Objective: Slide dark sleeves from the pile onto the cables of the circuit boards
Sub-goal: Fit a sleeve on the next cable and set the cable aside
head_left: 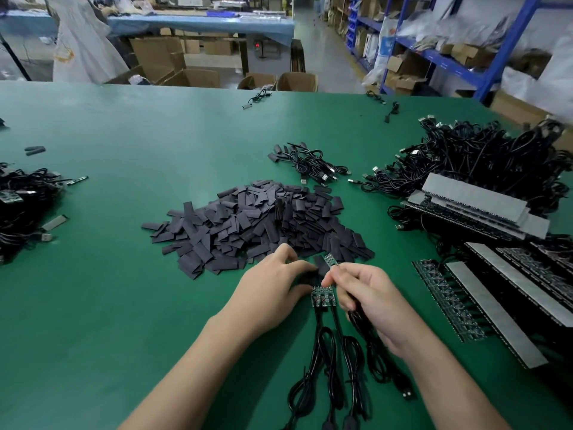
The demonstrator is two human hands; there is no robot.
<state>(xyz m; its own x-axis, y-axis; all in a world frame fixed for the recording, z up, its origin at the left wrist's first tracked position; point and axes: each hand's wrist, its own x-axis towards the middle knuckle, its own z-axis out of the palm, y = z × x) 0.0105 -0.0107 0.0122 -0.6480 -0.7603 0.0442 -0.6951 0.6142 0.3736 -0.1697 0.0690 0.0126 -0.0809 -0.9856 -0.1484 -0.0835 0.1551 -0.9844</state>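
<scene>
A big pile of flat dark sleeves (257, 221) lies on the green table (124, 305) just beyond my hands. My right hand (369, 299) pinches a small green circuit board (329, 261) whose black cable hangs down under the palm. My left hand (269, 290) holds one dark sleeve (321, 266) at the board's tip, fingers closed on it. Between my hands lie a few more circuit boards (323, 296) side by side, their coiled black cables (328, 367) trailing toward me.
Rows of joined circuit boards with grey strips (496, 308) lie at the right, a large tangle of black USB cables (483, 156) behind them. A small bundle of cables (313, 166) sits beyond the pile, another heap (21, 206) at the left edge. Cardboard boxes and shelves stand past the table.
</scene>
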